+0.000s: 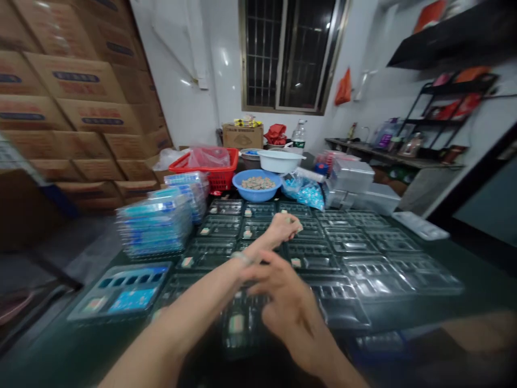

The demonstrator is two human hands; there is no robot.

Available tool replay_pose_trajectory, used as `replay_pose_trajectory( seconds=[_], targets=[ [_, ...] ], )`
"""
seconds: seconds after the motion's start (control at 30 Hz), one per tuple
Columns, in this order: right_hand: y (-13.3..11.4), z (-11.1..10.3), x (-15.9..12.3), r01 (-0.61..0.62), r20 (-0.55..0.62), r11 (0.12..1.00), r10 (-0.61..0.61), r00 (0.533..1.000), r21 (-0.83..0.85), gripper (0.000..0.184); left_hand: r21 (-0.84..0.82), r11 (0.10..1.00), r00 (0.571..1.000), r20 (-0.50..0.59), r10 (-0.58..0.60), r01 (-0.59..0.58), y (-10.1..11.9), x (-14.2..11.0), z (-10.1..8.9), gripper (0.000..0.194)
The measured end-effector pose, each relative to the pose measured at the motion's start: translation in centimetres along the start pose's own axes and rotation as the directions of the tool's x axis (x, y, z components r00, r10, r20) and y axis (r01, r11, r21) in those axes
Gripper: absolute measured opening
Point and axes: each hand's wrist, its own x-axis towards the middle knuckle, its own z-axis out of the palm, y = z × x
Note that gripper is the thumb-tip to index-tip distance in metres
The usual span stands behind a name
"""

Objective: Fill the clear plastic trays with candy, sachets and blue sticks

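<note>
Blocks [299, 228] pinched in the left hand [283, 228] could spill over trays [350, 246] if the pinch slips; right hand [288, 302] looks loose, empty.

Small packing workshop, part storeroom. Printed cardboard cartons [86, 86] are stacked high along the left side of the room. On the dark worktop [448, 256], clear compartmented trays [349, 241] lie in rows, several bearing a small pale piece; beyond them, a blue basin [258, 195] holds many small loose pieces in bulk. Stacks of blue-and-clear packs [151, 229] stand to the left. Plain white walls [172, 64] and a barred window [264, 59] enclose the room.
</note>
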Motion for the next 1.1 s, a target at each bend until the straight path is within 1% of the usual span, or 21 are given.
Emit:
replay_pose_trajectory(
  seconds=[0.03,0.07,0.1,0.13,0.17,0.2,0.23,0.3,0.33,0.4,0.47,0.5,0.6,0.7,0.8,0.87,0.9,0.97,1.03,1.07,1.1],
  targets=[
    [-0.1,-1.6,0.0,0.058,-0.173,0.981,-0.090,0.981,-0.185,0.044,-0.049,0.999,0.998,0.059,-0.013,0.015,0.1,-0.7,-0.1,0.019],
    [-0.2,-3.3,0.0,0.068,-0.327,0.939,-0.185,0.927,-0.338,0.038,-0.096,0.995,0.994,0.105,-0.012,0.022,0.3,-1.7,-0.2,0.019],
    [-0.1,-5.0,-0.1,0.040,-0.445,0.898,-0.255,0.859,-0.437,0.035,-0.139,0.990,0.989,0.149,-0.010,0.031,0.4,-2.9,-0.3,0.020],
    [0.1,-6.4,-0.2,-0.006,-0.527,0.877,-0.283,0.801,-0.480,0.034,-0.176,0.983,0.984,0.177,-0.011,0.042,0.4,-4.3,-0.4,0.022],
    [0.4,-7.6,-0.4,-0.054,-0.569,0.876,-0.263,0.779,-0.479,0.035,-0.203,0.978,0.979,0.204,-0.015,0.057,0.4,-5.7,-0.5,0.023],
    [0.9,-8.3,-0.7,-0.100,-0.574,0.887,-0.202,0.794,-0.450,0.035,-0.218,0.973,0.973,0.230,-0.022,0.073,0.3,-7.2,-0.4,0.024],
    [1.5,-8.6,-1.1,-0.142,-0.555,0.903,-0.120,0.823,-0.406,0.034,-0.230,0.968,0.968,0.246,-0.040,0.098,0.1,-8.6,-0.3,0.025],
    [2.8,-8.4,-2.0,-0.214,-0.490,0.936,0.052,0.870,-0.280,0.030,-0.248,0.942,0.957,0.236,-0.169,0.228,-0.7,-10.9,0.3,0.030],
    [3.5,-8.0,-2.4,-0.238,-0.461,0.949,0.120,0.879,-0.206,0.029,-0.249,0.928,0.950,0.219,-0.224,0.276,-1.2,-11.9,0.7,0.032],
    [4.6,-7.1,-3.1,-0.261,-0.420,0.963,0.211,0.883,-0.064,0.029,-0.272,0.906,0.945,0.103,-0.309,0.326,-2.2,-13.3,1.7,0.033],
    [5.2,-6.6,-3.8,-0.261,-0.407,0.964,0.257,0.876,0.047,0.031,-0.310,0.885,0.930,-0.001,-0.367,0.349,-3.0,-14.2,2.6,0.033],
    [5.3,-6.4,-4.0,-0.258,-0.410,0.963,0.269,0.871,0.083,0.031,-0.330,0.873,0.920,-0.033,-0.391,0.359,-3.2,-14.6,3.0,0.034],
    [5.2,-6.4,-4.6,-0.263,-0.414,0.954,0.300,0.860,0.144,0.031,-0.388,0.829,0.883,-0.072,-0.463,0.403,-3.4,-15.4,3.8,0.036],
    [4.9,-6.5,-5.0,-0.298,-0.398,0.942,0.334,0.854,0.152,0.030,-0.459,0.761,0.851,-0.020,-0.525,0.458,-3.2,-15.6,4.3,0.039],
    [4.2,-7.0,-5.2,-0.323,-0.409,0.942,0.332,0.850,0.093,0.026,-0.482,0.724,0.847,0.077,-0.526,0.493,-2.7,-15.2,4.6,0.041],
    [3.0,-8.5,-5.3,-0.331,-0.443,0.944,0.292,0.848,-0.010,0.023,-0.523,0.679,0.837,0.136,-0.530,0.515,-2.4,-14.7,4.5,0.042],
    [2.1,-9.7,-5.3,-0.331,-0.471,0.940,0.256,0.844,-0.081,0.022,-0.551,0.640,0.821,0.164,-0.546,0.536,-2.3,-14.4,4.4,0.042],
    [0.3,-13.2,-5.2,-0.332,-0.546,0.913,0.158,0.823,-0.237,0.022,-0.600,0.537,0.766,0.216,-0.605,0.593,-2.5,-13.9,3.8,0.040],
    [-1.4,-17.4,-5.0,-0.341,-0.602,0.856,0.045,0.798,-0.387,0.023,-0.619,0.457,0.708,0.240,-0.664,0.638,-3.2,-13.6,2.9,0.037],
    [-2.0,-19.5,-4.9,-0.359,-0.618,0.819,0.007,0.786,-0.448,0.024,-0.628,0.439,0.694,0.235,-0.680,0.642,-3.7,-13.5,2.5,0.036],
    [-2.3,-21.4,-4.7,-0.397,-0.614,0.766,0.003,0.789,-0.506,0.026,-0.638,0.433,0.688,0.217,-0.692,0.637,-4.2,-13.5,2.0,0.036]
  ],
)
